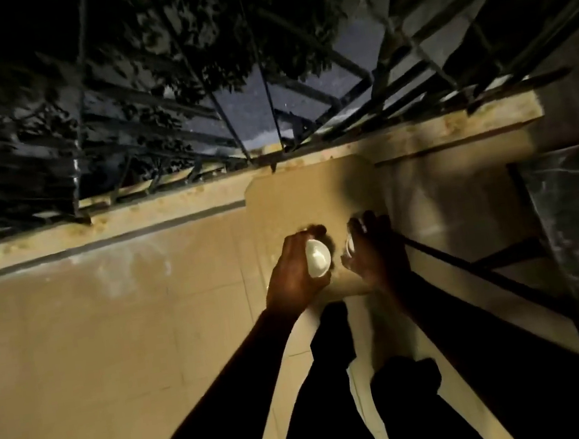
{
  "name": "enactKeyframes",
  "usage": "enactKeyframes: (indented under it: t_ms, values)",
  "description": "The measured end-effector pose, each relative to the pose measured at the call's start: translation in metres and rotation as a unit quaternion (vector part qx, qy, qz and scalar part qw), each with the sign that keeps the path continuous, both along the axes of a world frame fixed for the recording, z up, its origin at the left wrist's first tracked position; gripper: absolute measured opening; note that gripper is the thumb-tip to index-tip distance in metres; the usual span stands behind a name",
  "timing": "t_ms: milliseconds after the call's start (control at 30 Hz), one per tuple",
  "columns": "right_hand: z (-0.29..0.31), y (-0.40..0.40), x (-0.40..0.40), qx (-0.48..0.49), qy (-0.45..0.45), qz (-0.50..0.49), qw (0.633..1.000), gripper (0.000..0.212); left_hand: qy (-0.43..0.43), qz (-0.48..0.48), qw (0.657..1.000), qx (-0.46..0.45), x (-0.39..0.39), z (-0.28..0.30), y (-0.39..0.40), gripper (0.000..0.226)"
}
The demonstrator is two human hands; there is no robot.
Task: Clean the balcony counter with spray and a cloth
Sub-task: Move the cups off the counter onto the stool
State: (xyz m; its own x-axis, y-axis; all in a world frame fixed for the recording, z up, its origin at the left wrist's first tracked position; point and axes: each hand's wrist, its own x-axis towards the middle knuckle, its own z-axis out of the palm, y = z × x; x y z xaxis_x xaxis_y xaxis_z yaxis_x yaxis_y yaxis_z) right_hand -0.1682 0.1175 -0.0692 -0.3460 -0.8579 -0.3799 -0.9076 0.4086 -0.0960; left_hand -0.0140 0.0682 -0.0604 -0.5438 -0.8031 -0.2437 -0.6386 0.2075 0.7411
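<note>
My left hand [293, 272] grips a white round-topped container [318, 261]; my right hand [378, 255] curls its fingers [358, 226] round something clear and blurred. In this dimness either could slip onto the worktop [108, 319].

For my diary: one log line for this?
left hand: grips white round thing | right hand: holds something unclear | ledge: ahead

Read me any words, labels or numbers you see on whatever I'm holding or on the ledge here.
No text can be read in this picture.
White round object in the left hand: plain, no marking visible.
Clear object held by the right hand: too dark and blurred to show any label.
Ledge and railing: no signs or numbers.
</note>
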Motion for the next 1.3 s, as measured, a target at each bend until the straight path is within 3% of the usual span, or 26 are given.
enactKeyframes:
  t_ms: [233,367,533,700,767,833,1000,1167,1300]
  values:
    - [-0.040,0.005,0.007,-0.009,0.046,0.033,0.998,0.062,-0.032,-0.004,0.998,-0.056,-0.004,-0.046,-0.002,0.066]
    - [-0.065,0.019,0.006,-0.045,0.043,0.019,0.998,0.045,-0.038,-0.050,0.994,-0.091,0.009,-0.064,0.003,0.064]
    - [-0.073,0.023,0.008,-0.116,0.059,0.029,0.991,0.025,-0.043,-0.031,0.998,-0.040,0.013,-0.073,-0.003,0.066]
    - [-0.066,0.027,0.006,-0.095,-0.049,0.007,0.994,0.053,-0.043,-0.041,0.994,-0.093,0.007,-0.064,-0.003,0.076]
    - [-0.045,0.030,0.006,-0.101,-0.111,-0.022,0.988,0.064,-0.029,0.001,0.996,-0.088,0.003,-0.047,0.000,0.081]
    - [-0.013,0.032,0.005,-0.153,-0.156,-0.063,0.974,0.058,0.013,0.030,0.997,-0.076,-0.008,-0.021,0.001,0.077]
    - [0.097,0.045,-0.019,-0.301,-0.225,-0.141,0.916,0.053,0.098,-0.002,0.989,-0.112,-0.073,0.076,0.003,0.055]
    - [0.231,0.073,-0.064,-0.468,-0.210,-0.161,0.843,0.049,0.188,-0.071,0.961,-0.190,-0.151,0.199,0.007,0.047]
    - [0.307,0.122,-0.120,-0.535,-0.094,-0.170,0.822,0.051,0.233,-0.128,0.931,-0.249,-0.209,0.281,0.032,0.045]
